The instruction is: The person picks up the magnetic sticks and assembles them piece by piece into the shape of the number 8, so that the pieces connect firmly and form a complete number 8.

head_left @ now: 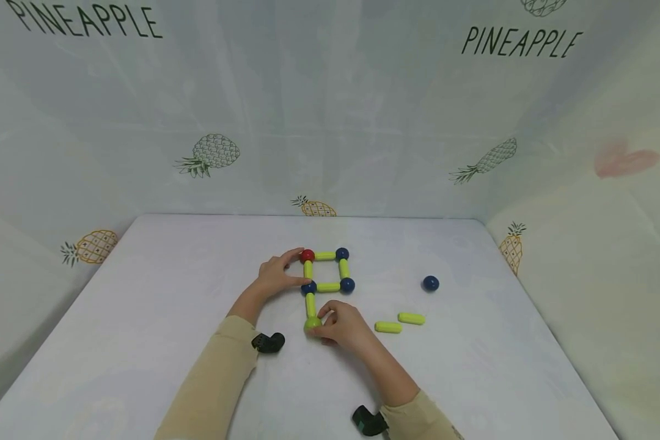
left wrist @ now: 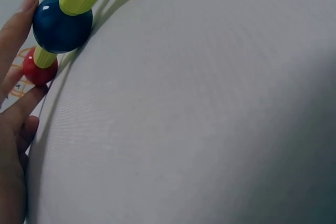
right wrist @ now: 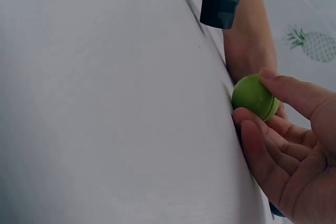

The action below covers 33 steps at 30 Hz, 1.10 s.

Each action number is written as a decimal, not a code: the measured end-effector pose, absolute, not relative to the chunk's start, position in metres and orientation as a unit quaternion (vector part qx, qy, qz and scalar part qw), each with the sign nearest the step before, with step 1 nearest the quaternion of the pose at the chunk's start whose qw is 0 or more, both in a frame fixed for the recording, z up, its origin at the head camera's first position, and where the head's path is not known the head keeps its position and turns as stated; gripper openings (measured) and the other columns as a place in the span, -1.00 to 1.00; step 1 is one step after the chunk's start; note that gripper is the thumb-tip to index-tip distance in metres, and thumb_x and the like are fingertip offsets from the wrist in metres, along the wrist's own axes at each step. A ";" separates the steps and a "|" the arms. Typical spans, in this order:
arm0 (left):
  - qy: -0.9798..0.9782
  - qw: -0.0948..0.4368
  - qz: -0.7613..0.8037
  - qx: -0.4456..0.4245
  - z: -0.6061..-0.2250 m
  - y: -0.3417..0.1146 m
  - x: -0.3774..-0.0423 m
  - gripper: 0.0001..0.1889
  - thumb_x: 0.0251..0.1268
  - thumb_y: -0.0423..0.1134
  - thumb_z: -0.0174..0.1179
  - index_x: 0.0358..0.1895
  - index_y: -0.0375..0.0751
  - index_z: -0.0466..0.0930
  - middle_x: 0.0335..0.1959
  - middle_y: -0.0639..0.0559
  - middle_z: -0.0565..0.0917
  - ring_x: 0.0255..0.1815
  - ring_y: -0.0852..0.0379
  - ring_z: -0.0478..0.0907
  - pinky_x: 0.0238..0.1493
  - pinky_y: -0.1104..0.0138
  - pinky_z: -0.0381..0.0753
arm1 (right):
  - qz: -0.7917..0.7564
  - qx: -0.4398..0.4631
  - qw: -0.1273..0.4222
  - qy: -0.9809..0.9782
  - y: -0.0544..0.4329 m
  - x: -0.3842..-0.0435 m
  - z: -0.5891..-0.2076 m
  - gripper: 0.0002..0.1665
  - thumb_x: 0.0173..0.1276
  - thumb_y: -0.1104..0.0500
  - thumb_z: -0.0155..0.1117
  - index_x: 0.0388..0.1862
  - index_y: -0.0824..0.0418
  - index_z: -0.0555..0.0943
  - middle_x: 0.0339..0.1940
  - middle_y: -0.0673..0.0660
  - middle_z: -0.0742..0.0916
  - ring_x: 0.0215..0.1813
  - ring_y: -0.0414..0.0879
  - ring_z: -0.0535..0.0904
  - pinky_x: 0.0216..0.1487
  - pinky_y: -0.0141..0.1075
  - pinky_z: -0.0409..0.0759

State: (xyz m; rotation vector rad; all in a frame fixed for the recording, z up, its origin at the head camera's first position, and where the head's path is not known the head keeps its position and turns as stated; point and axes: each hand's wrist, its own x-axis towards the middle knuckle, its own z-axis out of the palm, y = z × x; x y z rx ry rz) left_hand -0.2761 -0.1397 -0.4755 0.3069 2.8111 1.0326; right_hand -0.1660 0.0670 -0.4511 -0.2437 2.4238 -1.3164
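A square of yellow-green rods [head_left: 329, 287] joined by balls lies on the table, with a red ball [head_left: 307, 256] at its far left corner and dark blue balls at the others. From the near left blue ball [head_left: 308, 288], another rod [head_left: 310, 305] runs toward me and ends in a green ball [head_left: 312, 324]. My left hand [head_left: 275, 275] holds the square's left side, thumb on that blue ball and fingers at the red one. Thumb and fingers of my right hand [head_left: 343, 327] pinch the green ball, which shows more closely in the right wrist view.
Two loose yellow-green rods, a nearer one [head_left: 388, 327] and a farther one [head_left: 411, 318], lie right of my right hand. Beyond them rests a loose dark blue ball [head_left: 431, 283]. Pineapple-print cloth [head_left: 330, 122] hangs behind the white table [head_left: 500, 366].
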 end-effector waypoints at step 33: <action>0.898 0.109 0.403 0.141 -0.477 -0.150 -0.274 -0.73 0.11 0.05 0.40 -0.09 0.19 0.77 -0.02 0.18 0.65 0.17 0.02 0.34 0.28 -0.14 0.11 | -0.466 -0.116 0.177 0.859 0.066 -0.167 -0.451 -0.73 0.25 0.24 0.41 -0.09 0.19 0.59 -0.52 -0.01 0.65 -0.47 -0.16 0.55 -0.38 -0.31 0.51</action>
